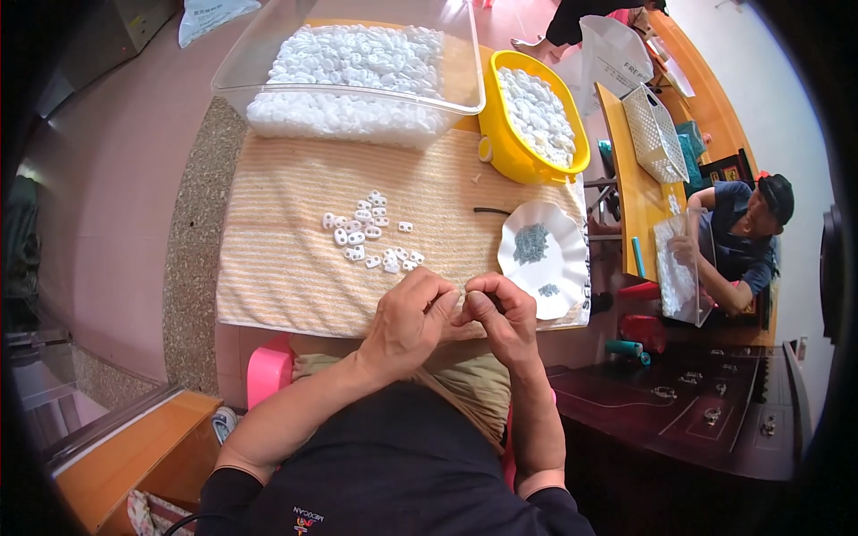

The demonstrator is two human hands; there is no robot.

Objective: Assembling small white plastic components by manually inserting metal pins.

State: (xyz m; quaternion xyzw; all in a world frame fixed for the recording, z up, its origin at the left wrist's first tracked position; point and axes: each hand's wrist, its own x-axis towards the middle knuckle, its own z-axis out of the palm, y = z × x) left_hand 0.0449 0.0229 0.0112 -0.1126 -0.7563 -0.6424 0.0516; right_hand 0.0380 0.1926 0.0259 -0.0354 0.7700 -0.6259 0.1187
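My left hand (409,314) and my right hand (503,314) meet over the near edge of the striped towel (295,295). Both are closed in a pinch, fingertips nearly touching; whatever they hold is too small and hidden to make out. Just beyond my left hand lies a loose group of small white plastic pieces with holes (356,238). Right of my right hand is a white scalloped plate (559,246), carrying a larger pile of small grey metal parts (532,243) and a smaller pile (549,290). A short black stick-like thing (491,211) touches the plate's far left side.
A clear plastic bin (349,87) full of white pieces stands at the far side, beside a yellow tub (502,152) of similar pieces. To the right, another person (742,232) handles a clear box (702,295) near a white basket (657,134). A pink stool (270,371) shows beneath me.
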